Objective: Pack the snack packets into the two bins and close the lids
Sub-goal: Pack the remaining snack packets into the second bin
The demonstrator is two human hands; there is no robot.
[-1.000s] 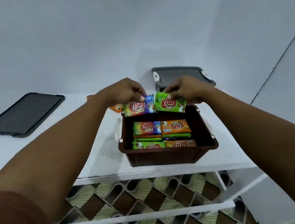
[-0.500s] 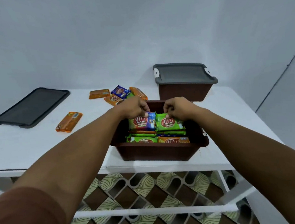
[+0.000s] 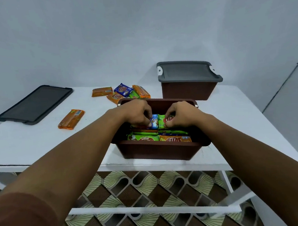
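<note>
An open brown bin [image 3: 158, 152] stands at the table's front edge, stacked with snack packets. Both my hands reach into it. My left hand [image 3: 137, 112] pinches a blue packet [image 3: 154, 120] down onto the stack. My right hand [image 3: 180, 113] pinches a green packet [image 3: 162, 121] beside it. A second brown bin [image 3: 187, 92] with a grey lid [image 3: 187, 72] on it stands behind. Loose packets lie on the table: a pile [image 3: 125, 94] behind the open bin and a single orange packet [image 3: 71, 119] to the left.
A dark grey lid [image 3: 34, 104] lies flat at the table's far left. The white table [image 3: 31, 143] stands against a pale wall, with patterned floor tiles [image 3: 141, 184] below its front edge.
Both hands have lowered the blue and green packets from above the bin's back rim down onto the stack inside. The view has tilted so more of the table shows.
</note>
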